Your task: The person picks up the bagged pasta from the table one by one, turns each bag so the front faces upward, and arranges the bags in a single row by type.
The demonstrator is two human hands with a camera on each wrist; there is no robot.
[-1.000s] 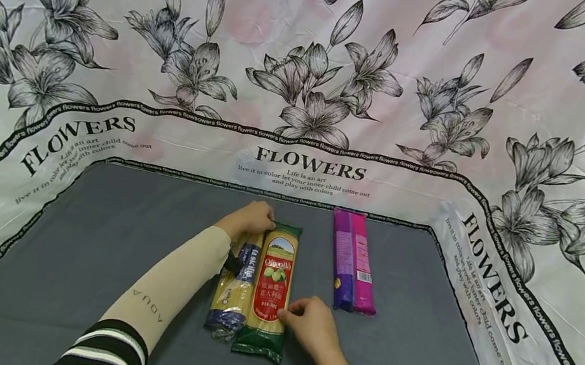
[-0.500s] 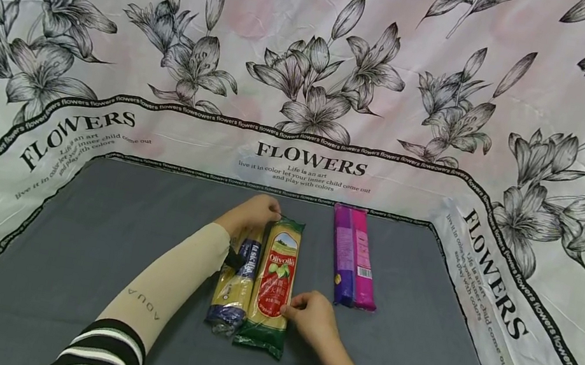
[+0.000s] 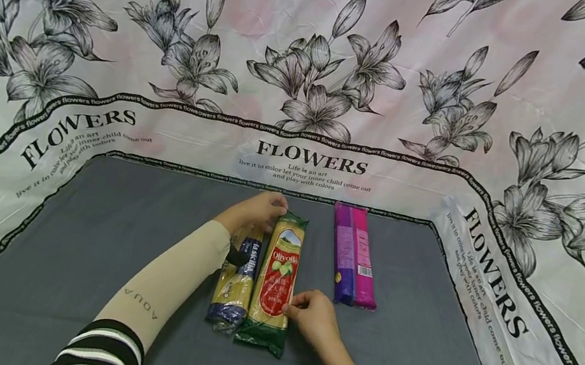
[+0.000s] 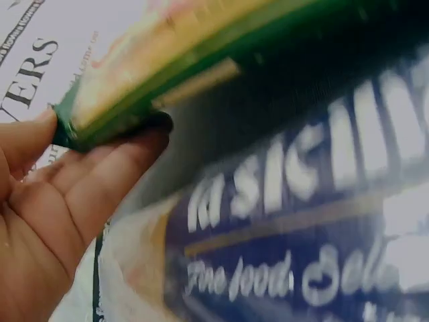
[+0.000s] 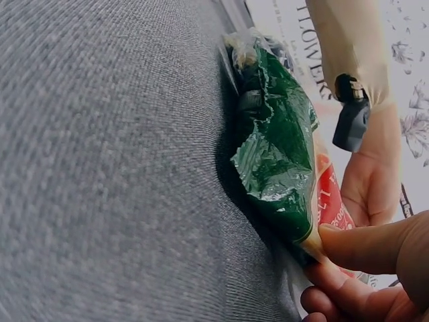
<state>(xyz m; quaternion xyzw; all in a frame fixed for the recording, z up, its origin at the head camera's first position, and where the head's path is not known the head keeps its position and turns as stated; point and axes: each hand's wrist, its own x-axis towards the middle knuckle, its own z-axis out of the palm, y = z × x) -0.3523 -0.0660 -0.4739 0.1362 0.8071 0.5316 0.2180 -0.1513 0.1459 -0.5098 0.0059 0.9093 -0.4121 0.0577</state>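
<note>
A spaghetti packet (image 3: 279, 271) with a red label and green ends lies lengthwise in the head view. At its far end my left hand (image 3: 257, 212) pinches the green tip; in the left wrist view the thumb is on one face and the fingers (image 4: 127, 151) reach beneath. My right hand (image 3: 317, 320) pinches the near right edge between thumb and fingertips, beside the crumpled green end (image 5: 281, 157) in the right wrist view. Directly left lies a yellow and blue pasta packet (image 3: 231, 292), partly hidden under my left hand and wrist.
A pink and purple packet (image 3: 354, 254) lies to the right, near the cloth's far border. The grey cloth (image 3: 403, 356) has a white border with flower prints behind it. A dark wrist strap (image 5: 352, 111) shows on my left wrist.
My left hand has moved slightly right and away, taking the far end of the red-labelled spaghetti packet with it, so the packet now leans right. The right hand keeps its pinch.
</note>
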